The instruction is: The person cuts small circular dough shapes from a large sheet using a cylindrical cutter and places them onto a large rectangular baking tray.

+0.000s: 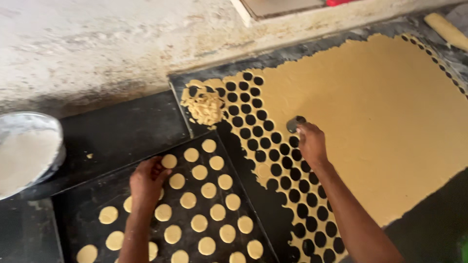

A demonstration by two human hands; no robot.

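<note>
In the head view, the right hand (312, 142) is closed around a small round metal cutter (294, 123), pressing it into the rolled dough sheet (380, 126) at the edge where the punched holes meet the uncut dough, near the picture's centre toward 1 o'clock. The left hand (147, 180) sits at about 7 o'clock over the dark baking tray (73, 214), fingers curled and pinched onto a dough disc (169, 161) at the tray's upper edge; whether it grips the disc or only sets it down I cannot tell. The discs look soft, thin and light, likely to stretch or tear if pulled, so they are best lifted by the rim with fingertips or slid off flat. The sheet itself appears limp and floppy, and the perforated strip left of the cutter looks especially fragile. The cutter looks rigid and light, held from above. Counted: one cutter, one sheet, one tray, and roughly two dozen discs showing on the tray, some hidden under the left forearm. The punched holes run to several dozen, too many to count surely. One heap of dough scraps (204, 107) lies at 11 o'clock of the cutter, one bowl of flour (27, 151) at 9 o'clock of the frame, and one rolling pin (446, 30) pokes in at 2 o'clock.
</note>
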